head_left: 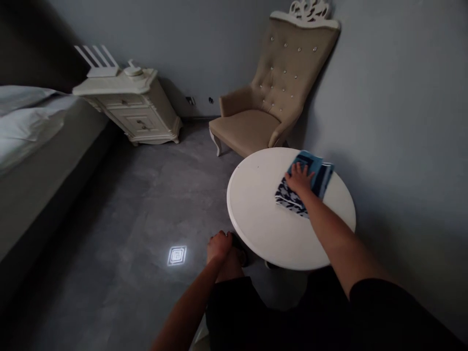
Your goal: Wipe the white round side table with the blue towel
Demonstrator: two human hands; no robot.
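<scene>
Pressed flat on a folded cloth [322, 175], my right hand [300, 179] has its fingers spread wide. The cloth looks like a small towel, with blue and navy bands and a dark-and-white houndstooth pattern. It lies in several layers on the right part of a round white table [256, 204], with its edges not quite lined up. My left hand [219, 245] rests on my left knee, off the table's near left edge. Its fingers are curled down and look closed, with nothing visible in them; the fingertips are hidden.
A tufted beige armchair [244, 129] stands behind the table, close to the grey wall [402, 97]. Farther left is a white nightstand [146, 117] bearing a router [103, 71] and a small round white device [133, 71]. A bed [44, 146] fills the left side. A bright square pattern [177, 255] shows on the floor.
</scene>
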